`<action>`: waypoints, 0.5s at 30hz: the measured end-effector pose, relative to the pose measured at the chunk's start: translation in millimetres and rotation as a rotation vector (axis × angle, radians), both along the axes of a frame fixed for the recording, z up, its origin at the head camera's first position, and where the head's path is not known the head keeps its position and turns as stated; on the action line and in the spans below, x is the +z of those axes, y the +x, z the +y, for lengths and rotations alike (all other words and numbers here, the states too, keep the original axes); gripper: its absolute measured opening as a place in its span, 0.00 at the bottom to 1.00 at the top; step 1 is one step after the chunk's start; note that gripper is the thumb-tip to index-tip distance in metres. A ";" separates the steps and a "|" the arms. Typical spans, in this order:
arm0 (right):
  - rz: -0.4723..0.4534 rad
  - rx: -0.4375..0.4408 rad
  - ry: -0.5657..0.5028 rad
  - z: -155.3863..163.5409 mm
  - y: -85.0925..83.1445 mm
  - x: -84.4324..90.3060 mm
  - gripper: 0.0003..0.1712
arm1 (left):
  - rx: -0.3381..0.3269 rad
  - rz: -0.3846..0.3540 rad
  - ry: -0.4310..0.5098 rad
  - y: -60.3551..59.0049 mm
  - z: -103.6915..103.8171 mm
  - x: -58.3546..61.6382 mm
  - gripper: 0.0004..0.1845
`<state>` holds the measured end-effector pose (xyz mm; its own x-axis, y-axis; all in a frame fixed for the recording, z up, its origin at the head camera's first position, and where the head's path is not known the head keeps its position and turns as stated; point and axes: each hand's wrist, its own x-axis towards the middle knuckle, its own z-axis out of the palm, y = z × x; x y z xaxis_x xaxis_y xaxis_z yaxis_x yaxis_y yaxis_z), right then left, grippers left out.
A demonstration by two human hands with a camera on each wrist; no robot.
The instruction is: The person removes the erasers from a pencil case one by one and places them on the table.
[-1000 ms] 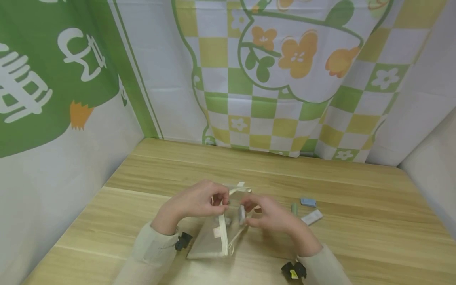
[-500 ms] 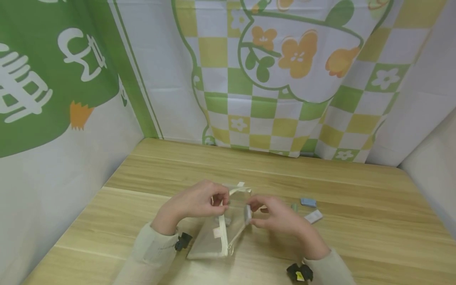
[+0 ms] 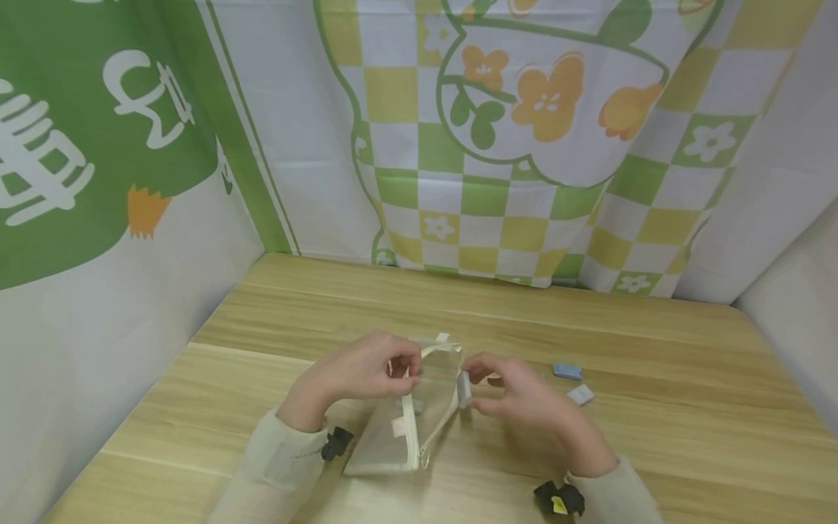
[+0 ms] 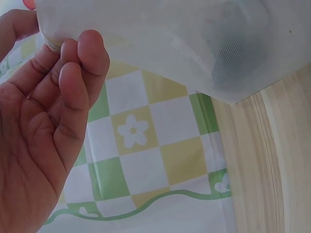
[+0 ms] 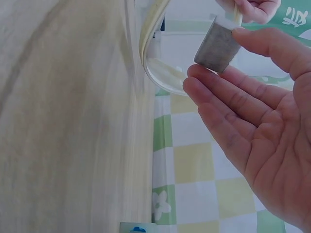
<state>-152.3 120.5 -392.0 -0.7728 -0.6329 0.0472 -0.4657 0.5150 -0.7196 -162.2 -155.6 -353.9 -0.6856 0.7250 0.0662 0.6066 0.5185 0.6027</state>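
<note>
I see my left hand (image 3: 366, 371) pinching the rim of a see-through mesh pouch (image 3: 406, 429) with a cream zipper, its base on the wood surface (image 3: 655, 437). My right hand (image 3: 517, 393) pinches a small grey block (image 5: 217, 46) at the pouch's open mouth. Farther right lie 2 small blocks, white (image 3: 580, 394) and blue (image 3: 566, 371). No label is readable.

worktop (image 3: 622, 327): pale wood planks | near centre: mesh pouch (image 3: 399, 429) resting on it | right: blue eraser (image 3: 567, 371), white eraser (image 3: 580, 394) just nearer, apart from the pouch
</note>
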 end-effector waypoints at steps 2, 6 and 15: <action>0.000 -0.005 -0.006 2.0 0.2 0.7 0.27 | 0.001 -0.001 -0.001 0.1 0.2 -0.1 0.05; 0.001 -0.023 -0.013 5.8 -0.2 2.3 0.27 | -0.001 -0.001 0.002 -0.6 0.1 -1.2 0.05; -0.003 -0.042 -0.037 15.7 -3.7 5.9 0.27 | 0.003 -0.002 -0.003 -0.9 0.4 -0.8 0.05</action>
